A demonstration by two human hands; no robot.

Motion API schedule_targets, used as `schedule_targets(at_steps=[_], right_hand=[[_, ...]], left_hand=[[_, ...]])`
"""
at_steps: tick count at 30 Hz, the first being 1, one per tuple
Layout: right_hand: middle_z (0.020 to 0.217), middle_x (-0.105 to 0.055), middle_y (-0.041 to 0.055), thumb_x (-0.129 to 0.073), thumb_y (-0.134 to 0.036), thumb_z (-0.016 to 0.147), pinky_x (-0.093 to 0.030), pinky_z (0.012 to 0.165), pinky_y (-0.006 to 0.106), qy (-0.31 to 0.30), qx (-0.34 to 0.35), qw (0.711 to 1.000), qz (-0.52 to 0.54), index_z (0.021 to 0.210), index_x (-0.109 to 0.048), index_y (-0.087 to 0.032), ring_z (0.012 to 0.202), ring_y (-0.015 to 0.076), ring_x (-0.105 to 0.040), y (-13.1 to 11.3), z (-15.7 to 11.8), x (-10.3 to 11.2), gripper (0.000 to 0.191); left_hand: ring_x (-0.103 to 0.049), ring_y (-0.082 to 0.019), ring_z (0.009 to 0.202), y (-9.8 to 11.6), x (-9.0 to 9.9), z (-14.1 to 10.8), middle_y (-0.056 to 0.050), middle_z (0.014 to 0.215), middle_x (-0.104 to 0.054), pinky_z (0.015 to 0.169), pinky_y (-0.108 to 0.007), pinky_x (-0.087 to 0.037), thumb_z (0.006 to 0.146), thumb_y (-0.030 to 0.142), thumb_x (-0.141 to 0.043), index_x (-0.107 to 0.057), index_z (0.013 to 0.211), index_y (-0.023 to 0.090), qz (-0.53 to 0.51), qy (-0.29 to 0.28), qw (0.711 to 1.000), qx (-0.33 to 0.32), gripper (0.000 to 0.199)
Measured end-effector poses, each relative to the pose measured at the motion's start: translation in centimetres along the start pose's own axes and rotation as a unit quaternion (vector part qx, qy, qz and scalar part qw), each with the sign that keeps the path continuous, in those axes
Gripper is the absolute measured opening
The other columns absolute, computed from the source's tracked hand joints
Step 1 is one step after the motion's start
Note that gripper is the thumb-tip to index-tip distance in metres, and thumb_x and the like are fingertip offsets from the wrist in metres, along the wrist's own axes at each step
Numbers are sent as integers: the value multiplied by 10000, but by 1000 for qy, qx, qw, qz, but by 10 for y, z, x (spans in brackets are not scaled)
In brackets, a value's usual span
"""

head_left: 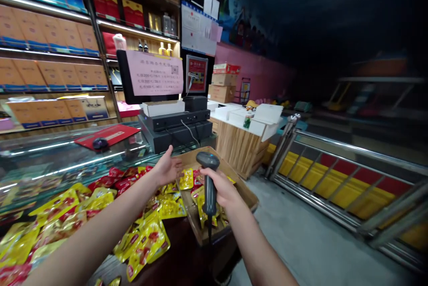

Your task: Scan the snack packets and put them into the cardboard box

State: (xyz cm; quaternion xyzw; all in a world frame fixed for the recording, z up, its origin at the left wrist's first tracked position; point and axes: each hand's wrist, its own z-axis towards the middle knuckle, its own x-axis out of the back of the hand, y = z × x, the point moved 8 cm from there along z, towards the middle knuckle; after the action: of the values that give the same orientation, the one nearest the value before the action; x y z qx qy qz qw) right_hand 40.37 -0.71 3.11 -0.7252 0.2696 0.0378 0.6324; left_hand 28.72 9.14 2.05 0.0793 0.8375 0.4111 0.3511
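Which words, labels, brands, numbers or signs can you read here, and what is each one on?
"200元": pink sheet on the monitor
"300元": same sheet
"500元": same sheet
Too small or blurred: the sheet's other writing, and print on the packets, shelf boxes, wall papers and framed sign.

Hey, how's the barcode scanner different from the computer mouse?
The scanner is held in the right hand, while the mouse rests on a red mat. The scanner has a long handle; the mouse is low and rounded. The scanner shows a small blue light; I can't make one out on the mouse. Both are dark.
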Motion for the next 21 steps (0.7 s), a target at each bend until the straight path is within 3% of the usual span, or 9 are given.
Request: schedule_targets(at_steps=[5, 10, 15, 18, 21], right_hand=[[816, -677, 28, -722, -250, 596, -466, 648, 214, -56, -11, 998, -6, 839, -677, -164, 744, 135, -604, 37, -29, -48, 262], [862, -689, 24, -745, -270, 587, -465, 762, 253, -99, -68, 992, -36, 856, -694, -180, 832, 162, -610, 97, -61, -82, 289], [903, -700, 27, -760, -316, 587, -465, 819, 287, -49, -101, 992, -58, 931, -685, -184, 912, 201, -617, 145, -84, -60, 377], [973, -695, 39, -759, -320, 599, -453, 899, 325, -29, -114, 992, -44, 949, -679, -185, 1018, 230, -595, 162, -95, -40, 383], [972, -695, 34, -774, -296, 577, -453, 930, 336, 3, -124, 992, -22, 915, -679, -196, 1073, 238, -577, 171, -102, -27, 365]], left_hand=[[-449, -295, 1183, -16, 38, -68, -189, 1231, -512, 895, -358, -407, 751, 681, -417, -508, 1143, 85, -42, 16, 999, -18, 719], [-441, -280, 1198, -47, 87, -136, -185, 1176, -555, 955, -357, -370, 754, 670, -439, -576, 1035, 81, -88, 23, 995, -32, 666], [-253, -275, 1345, -99, 141, -182, -190, 1381, -414, 1026, -366, -302, 788, 611, -459, -553, 1168, 75, -109, 90, 989, -42, 663], [-229, -264, 1362, -125, 152, -197, -172, 1440, -338, 1055, -362, -269, 807, 582, -457, -546, 1206, 93, -114, 94, 988, -36, 637], [-225, -242, 1367, -137, 148, -204, -142, 1458, -316, 1072, -344, -255, 818, 575, -446, -560, 1205, 116, -111, 98, 988, -53, 611]])
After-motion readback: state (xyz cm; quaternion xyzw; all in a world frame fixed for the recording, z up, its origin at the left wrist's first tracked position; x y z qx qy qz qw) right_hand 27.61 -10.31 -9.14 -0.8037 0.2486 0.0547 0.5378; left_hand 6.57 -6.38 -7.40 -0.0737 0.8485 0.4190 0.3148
